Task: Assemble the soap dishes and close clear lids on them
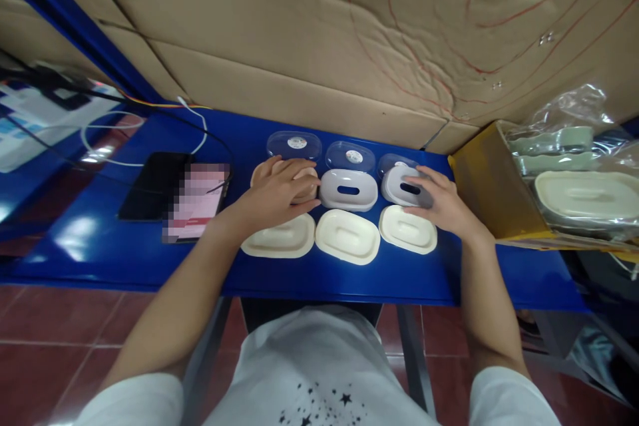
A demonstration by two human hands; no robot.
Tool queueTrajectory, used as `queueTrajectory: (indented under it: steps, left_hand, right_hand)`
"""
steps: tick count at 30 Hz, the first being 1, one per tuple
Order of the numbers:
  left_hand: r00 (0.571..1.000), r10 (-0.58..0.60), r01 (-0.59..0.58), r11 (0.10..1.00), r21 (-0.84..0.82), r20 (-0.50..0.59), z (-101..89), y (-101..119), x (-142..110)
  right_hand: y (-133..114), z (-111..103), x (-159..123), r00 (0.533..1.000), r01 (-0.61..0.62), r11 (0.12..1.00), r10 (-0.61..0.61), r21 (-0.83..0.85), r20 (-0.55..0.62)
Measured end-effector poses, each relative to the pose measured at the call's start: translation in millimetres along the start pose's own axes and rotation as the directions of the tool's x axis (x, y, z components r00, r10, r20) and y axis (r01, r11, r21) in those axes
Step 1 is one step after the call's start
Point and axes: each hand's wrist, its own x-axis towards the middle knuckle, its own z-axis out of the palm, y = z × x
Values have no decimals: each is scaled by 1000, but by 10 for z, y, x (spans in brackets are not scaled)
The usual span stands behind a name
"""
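Observation:
On the blue table lie three columns of oval plastic parts. My left hand [280,192] reaches over a peach-coloured oval piece [305,183] in the left column, fingers curved around it and hiding much of it. My right hand [442,198] grips the right end of a white oval piece with a slot [397,185], fingers at its far edge and thumb at the near one. Between them sits another white slotted piece [329,190]. Nearer me are cream oval trays, left [282,239], middle [348,239] and right [408,231]. Behind stand clear lids with round labels, left [282,146], middle [339,158] and right [389,165].
A phone with a lit, blurred screen [197,203] and a black device [152,186] lie at the left, with cables [192,123] behind. An open cardboard box [479,180] on the right holds bagged cream and green parts. Cardboard [299,33] walls off the back.

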Motion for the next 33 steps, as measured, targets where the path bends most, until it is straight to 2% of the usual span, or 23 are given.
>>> queueTrajectory:
  steps: [10, 14, 17, 21, 23, 28, 33]
  left_hand:
    - [999, 35, -35, 999, 26, -7, 40, -18, -28]
    - [1000, 9, -9, 1000, -8, -3, 27, -36, -26]
    - [1000, 6, -6, 999, -34, 4, -24, -40, -21]
    - [999, 38, -38, 999, -33, -2, -96, 39, -70]
    - [999, 44, -44, 999, -25, 10, -118, 130, -166]
    - [998, 32, -31, 999, -22, 55, -127, 370, -623]
    - [994, -83, 81, 996, 39, 66, -45, 365, -1029]
  right_hand:
    - [-140, -75, -53, 986, 31, 999, -37, 37, 165]
    - [-177, -44, -79, 978, 34, 999, -40, 32, 207]
    - [-219, -18, -77, 984, 61, 997, -66, 38, 166]
    - [-437, 2, -36, 991, 136, 986, -136, 91, -11]
    - [-628, 23, -35, 980, 198, 973, -196, 122, -31]
    - [-1107, 220, -147, 905, 377, 914, -398, 152, 150]
    - [-1235, 437, -209, 854, 440, 887, -461, 139, 239]
